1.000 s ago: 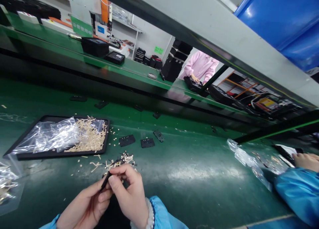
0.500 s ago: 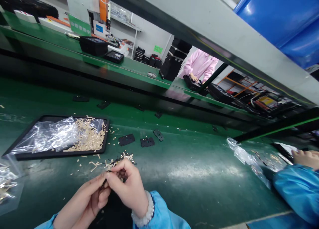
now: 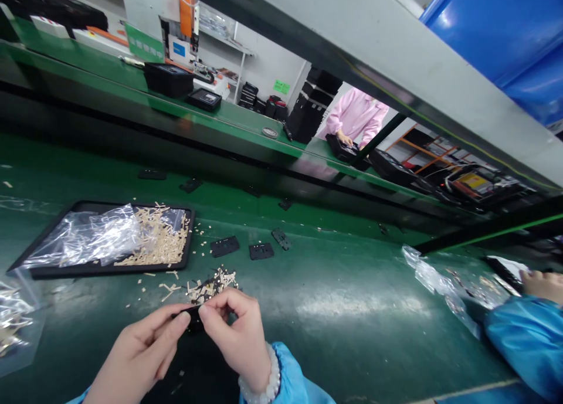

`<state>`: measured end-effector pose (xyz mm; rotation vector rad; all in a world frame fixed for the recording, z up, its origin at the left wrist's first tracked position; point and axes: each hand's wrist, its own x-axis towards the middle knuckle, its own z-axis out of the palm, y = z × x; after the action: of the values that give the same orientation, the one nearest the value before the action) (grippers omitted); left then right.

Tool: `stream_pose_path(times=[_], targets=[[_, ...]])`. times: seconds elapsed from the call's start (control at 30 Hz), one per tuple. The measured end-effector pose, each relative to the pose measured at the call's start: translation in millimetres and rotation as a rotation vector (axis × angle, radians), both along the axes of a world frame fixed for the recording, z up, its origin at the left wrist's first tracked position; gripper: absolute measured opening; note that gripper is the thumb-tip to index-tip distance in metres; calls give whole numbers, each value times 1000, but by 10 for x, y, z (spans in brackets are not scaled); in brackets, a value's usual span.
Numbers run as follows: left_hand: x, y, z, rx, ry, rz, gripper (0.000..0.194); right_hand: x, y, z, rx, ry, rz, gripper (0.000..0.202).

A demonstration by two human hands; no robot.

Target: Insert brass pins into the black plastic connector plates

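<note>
Black tray (image 3: 188, 248) left; loose strips (image 3: 213, 284) just beyond both hands' grip (image 3: 193, 311)

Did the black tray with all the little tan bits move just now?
No. The black tray sits in the same spot on the green bench, left of the black plates, with about the same gap as before.

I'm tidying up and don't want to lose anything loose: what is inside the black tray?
Clear plastic bags lie across the left and middle of the black tray, and a heap of small tan pieces fills the right. Whatever sits beneath them is covered.
</note>
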<state>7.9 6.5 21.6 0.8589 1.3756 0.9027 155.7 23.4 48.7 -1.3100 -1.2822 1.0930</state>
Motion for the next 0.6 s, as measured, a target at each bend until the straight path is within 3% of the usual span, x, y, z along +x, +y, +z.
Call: stream_pose_path(times=[0.13, 0.27, 0.37, 0.6], targets=[[-28, 13, 22, 44, 164, -28, 56, -7, -9, 37, -73, 48, 4, 17], [-125, 28, -88, 55, 234, -136, 64, 14, -1, 43, -196, 148, 69, 16], [-162, 13, -131, 103, 281, -149, 61, 37, -3, 42, -286, 237, 124, 18], [-81, -70, 77, 261, 375, -27, 55, 22, -42, 63, -346, 334, 108, 29]])
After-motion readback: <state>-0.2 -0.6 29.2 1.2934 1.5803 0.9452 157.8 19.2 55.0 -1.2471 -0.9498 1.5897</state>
